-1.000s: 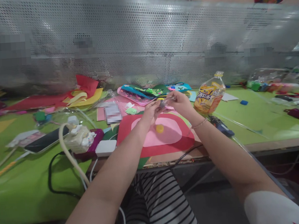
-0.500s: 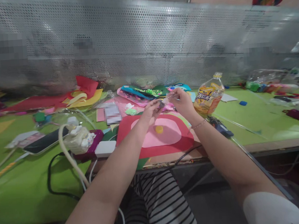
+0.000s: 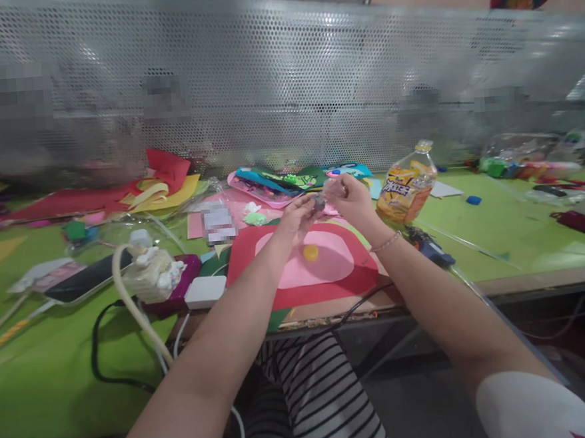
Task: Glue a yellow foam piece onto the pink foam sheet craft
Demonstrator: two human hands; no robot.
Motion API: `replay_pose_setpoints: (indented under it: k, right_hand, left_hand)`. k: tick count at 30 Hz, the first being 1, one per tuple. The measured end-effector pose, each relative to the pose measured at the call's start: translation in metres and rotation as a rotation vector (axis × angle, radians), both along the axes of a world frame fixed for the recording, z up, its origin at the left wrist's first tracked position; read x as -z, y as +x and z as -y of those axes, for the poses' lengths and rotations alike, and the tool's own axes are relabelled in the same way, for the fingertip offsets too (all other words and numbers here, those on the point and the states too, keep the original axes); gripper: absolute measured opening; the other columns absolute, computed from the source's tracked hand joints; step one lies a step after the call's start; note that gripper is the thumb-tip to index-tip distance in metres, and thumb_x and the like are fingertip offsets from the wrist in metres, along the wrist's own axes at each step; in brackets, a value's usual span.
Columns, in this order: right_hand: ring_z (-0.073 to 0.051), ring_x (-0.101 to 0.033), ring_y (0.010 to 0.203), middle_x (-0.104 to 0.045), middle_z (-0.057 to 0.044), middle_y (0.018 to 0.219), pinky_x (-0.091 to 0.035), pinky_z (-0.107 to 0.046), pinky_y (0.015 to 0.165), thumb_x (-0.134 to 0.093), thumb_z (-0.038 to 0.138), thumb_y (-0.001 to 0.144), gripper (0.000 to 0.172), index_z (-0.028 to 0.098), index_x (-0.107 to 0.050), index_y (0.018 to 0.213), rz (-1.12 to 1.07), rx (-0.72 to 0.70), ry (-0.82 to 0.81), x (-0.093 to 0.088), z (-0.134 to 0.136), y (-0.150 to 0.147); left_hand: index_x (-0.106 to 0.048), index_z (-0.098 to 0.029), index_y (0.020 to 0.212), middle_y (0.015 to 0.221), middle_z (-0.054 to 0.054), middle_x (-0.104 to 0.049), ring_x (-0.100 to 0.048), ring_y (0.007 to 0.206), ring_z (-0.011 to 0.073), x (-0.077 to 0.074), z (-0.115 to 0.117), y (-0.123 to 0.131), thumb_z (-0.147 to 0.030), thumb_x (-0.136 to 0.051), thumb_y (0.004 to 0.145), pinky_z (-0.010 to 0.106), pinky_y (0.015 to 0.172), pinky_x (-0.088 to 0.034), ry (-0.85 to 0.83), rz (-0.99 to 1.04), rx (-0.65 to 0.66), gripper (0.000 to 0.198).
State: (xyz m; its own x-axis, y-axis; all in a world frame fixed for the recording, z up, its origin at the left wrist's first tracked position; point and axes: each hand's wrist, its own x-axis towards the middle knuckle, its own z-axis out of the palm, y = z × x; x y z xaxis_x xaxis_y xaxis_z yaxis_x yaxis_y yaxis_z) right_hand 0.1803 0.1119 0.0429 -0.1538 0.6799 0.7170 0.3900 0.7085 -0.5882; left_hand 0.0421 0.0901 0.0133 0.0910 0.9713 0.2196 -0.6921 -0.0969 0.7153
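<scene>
I see the left hand (image 3: 297, 220) and right hand (image 3: 354, 201) meeting above the table (image 3: 42, 370), a small piece (image 3: 319, 202) pinched between them. Under them a stack of sheets (image 3: 326, 276) lies at the near edge, with a round bit (image 3: 310, 252) on it. A bottle (image 3: 405, 188) stands just right of the right hand. A charger block (image 3: 205, 292) sits left of the sheets, a phone (image 3: 84, 280) farther left. Cut-outs (image 3: 290, 179) lie behind the hands, before the perforated screen (image 3: 283, 86).

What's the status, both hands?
Left hand and right hand pinch a small clear item together. Above the pink paper. Bottle close right, not touching.
</scene>
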Motion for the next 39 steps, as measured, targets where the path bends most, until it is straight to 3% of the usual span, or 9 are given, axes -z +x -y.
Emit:
replay_pose_setpoints:
  k: [5,9,13,19,29,39]
  right_hand:
    - [-0.013,-0.053,0.065,-0.056,0.002,0.070,-0.045,-0.029,0.063,-0.061,0.022,0.062,0.017,0.020,-0.049,0.074,-0.228,-0.068,-0.112,0.001,-0.009,0.002]
    - [-0.011,-0.056,0.065,-0.057,0.004,0.070,-0.047,-0.026,0.062,-0.063,0.022,0.059,0.025,0.022,-0.049,0.081,-0.492,-0.234,-0.322,-0.002,-0.006,0.001]
    - [-0.009,-0.058,0.065,-0.059,0.006,0.069,-0.048,-0.021,0.057,-0.064,0.015,0.055,0.030,0.023,-0.047,0.079,-0.662,-0.383,-0.499,-0.008,0.002,-0.001]
    - [-0.010,-0.061,0.056,-0.059,0.005,0.064,-0.049,-0.020,0.048,-0.061,0.009,0.057,0.031,0.022,-0.047,0.081,-0.759,-0.405,-0.690,-0.015,0.007,0.003]
    - [-0.003,-0.045,0.040,-0.048,0.007,0.049,-0.039,-0.013,0.039,-0.056,0.005,0.065,0.019,0.019,-0.045,0.072,-0.805,-0.459,-0.741,-0.018,0.007,0.004]
    - [0.000,-0.039,0.045,-0.045,0.008,0.058,-0.035,-0.012,0.042,-0.076,0.018,0.054,0.031,0.018,-0.047,0.065,-0.724,-0.593,-0.683,-0.016,0.009,0.000]
  left_hand:
    - [-0.062,-0.014,0.078,0.074,0.001,-0.065,-0.061,0.067,0.0074,0.002,-0.008,-0.004,-0.006,-0.059,0.071,0.020,0.071,-0.047,-0.084,0.053,-0.074,0.011]
    - [-0.060,-0.014,0.075,0.067,0.001,-0.063,-0.059,0.062,0.0073,0.000,-0.008,-0.007,-0.008,-0.055,0.072,0.019,0.065,-0.047,-0.203,0.112,-0.137,0.009]
    - [-0.059,-0.013,0.072,0.061,0.003,-0.060,-0.056,0.055,0.0088,-0.003,-0.004,-0.008,-0.012,-0.054,0.073,0.020,0.055,-0.045,-0.275,0.132,-0.107,0.005]
    - [-0.059,-0.011,0.070,0.060,0.005,-0.058,-0.054,0.053,0.0097,-0.001,-0.010,-0.011,-0.013,-0.054,0.072,0.020,0.051,-0.043,-0.342,0.196,-0.156,0.006]
    - [-0.049,-0.013,0.058,0.054,0.001,-0.050,-0.047,0.047,0.0062,0.003,-0.018,-0.020,-0.008,-0.045,0.076,0.016,0.047,-0.040,-0.411,0.299,-0.464,0.019]
    - [-0.049,-0.014,0.060,0.053,0.001,-0.050,-0.047,0.047,0.0064,0.002,-0.020,-0.019,-0.009,-0.046,0.077,0.016,0.045,-0.040,-0.429,0.325,-0.488,0.018]
